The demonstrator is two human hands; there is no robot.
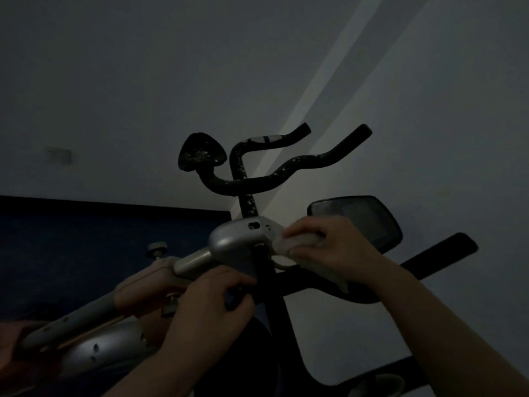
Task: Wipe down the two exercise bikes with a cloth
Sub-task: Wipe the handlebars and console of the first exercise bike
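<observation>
- Dim room, pale smooth wall (143, 81) behind, dark blue panel (100, 230) low at left.
- Nearer exercise bike of silver-grey metal tubes and black bars (86, 319), tilted, long silver stem running from lower left up to right, ending in a rounded silver plastic housing (234, 242) with small holes.
- Second exercise bike, black with curved foam-wrapped handlebars (300, 163), farther back; foam speckled with pale flecks, likely dust or worn covering; rounded black pad (200, 153) at its left end.
- Flat black console panel, rounded corners, matte face (360, 219), just behind the right hand.
- Black handlebar of the nearer bike (446, 250), straight and foam-like, stretching up to the right.
- Right hand (337, 250) closed on a small crumpled white cloth (297, 245), soft and thin, pressed against the right edge of the silver housing; a tail of cloth hanging under the palm.
- Left hand (211, 302) below the housing, fingers curled around a dark bar or knob there; exact object too dark to tell.
- Key relation: silver housing lying directly left of the cloth, touching it; stem's long axis sloping down toward lower left; right hand nearer the housing's unwiped face, so the next wipe probably sweeps leftward over the dome, left hand steadying.
- Judged early: only 1 of 2 bikes under the cloth, the speckled bars not yet reached.
</observation>
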